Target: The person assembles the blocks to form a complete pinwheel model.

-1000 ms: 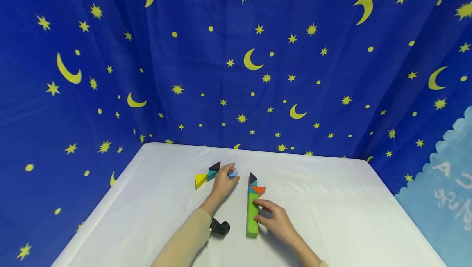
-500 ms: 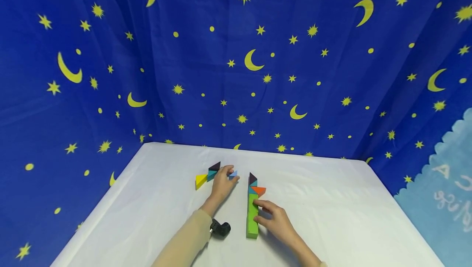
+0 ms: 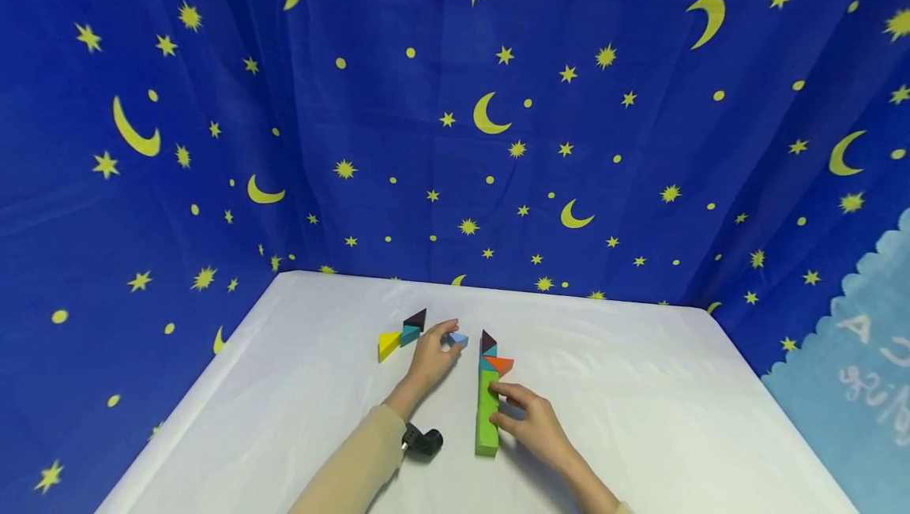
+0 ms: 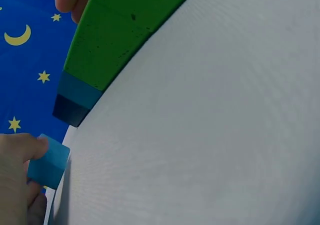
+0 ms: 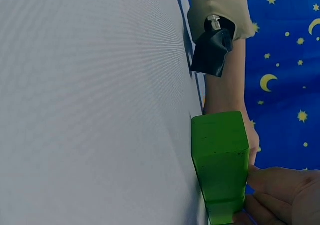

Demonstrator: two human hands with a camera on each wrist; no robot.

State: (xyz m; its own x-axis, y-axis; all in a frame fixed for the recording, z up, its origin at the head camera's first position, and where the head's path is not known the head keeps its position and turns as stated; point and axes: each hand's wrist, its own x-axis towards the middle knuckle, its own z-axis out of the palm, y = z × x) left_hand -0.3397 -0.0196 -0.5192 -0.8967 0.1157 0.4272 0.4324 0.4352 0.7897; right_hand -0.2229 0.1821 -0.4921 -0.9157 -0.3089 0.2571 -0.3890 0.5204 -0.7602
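Observation:
My left hand pinches a light blue triangular block between thumb and fingers. In the left wrist view, the thumb lies on top of that blue block. To its right, a row of blocks lies on the table, with green blocks at the near end. My right hand touches the right side of the green blocks with thumb and fingertips. Beyond them are blue and orange triangular blocks and a dark triangular block at the far end. The right wrist view shows the green end face.
Left of my left hand lie a yellow triangular block, a teal block and a dark triangular block. A black device sits at the left wrist. Blue star-patterned cloth surrounds the white table.
My left hand has shifted slightly right, towards the row, and more of the light blue block shows. The right hand stays at the green blocks.

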